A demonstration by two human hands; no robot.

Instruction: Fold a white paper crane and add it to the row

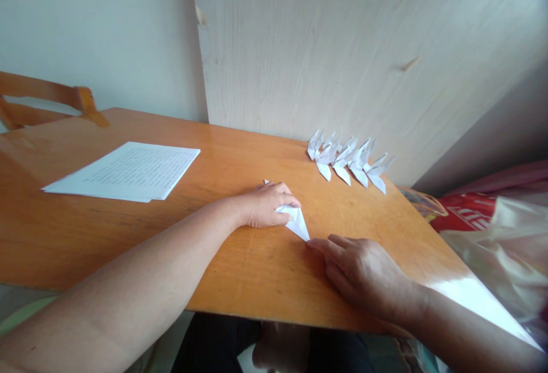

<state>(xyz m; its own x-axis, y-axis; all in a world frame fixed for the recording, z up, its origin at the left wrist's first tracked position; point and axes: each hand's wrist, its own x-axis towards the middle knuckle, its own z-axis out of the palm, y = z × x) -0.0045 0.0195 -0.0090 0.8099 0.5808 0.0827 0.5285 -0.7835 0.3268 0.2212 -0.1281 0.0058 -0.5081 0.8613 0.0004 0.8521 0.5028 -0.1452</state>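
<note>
A small folded white paper piece (296, 221) lies on the orange wooden table (214, 259). My left hand (265, 204) lies over its upper part, fingers curled down and pressing it to the table. My right hand (362, 270) rests flat on the table just below, its fingertip touching the paper's pointed lower tip. A row of several finished white folded paper figures (349, 161) stands farther back, near the wall panel.
A stack of printed white sheets (128, 172) lies at the left of the table. A wooden chair back (55, 99) stands at the far left. A pale wood panel (342, 47) leans behind the table. Plastic bags (492, 224) sit off the right edge.
</note>
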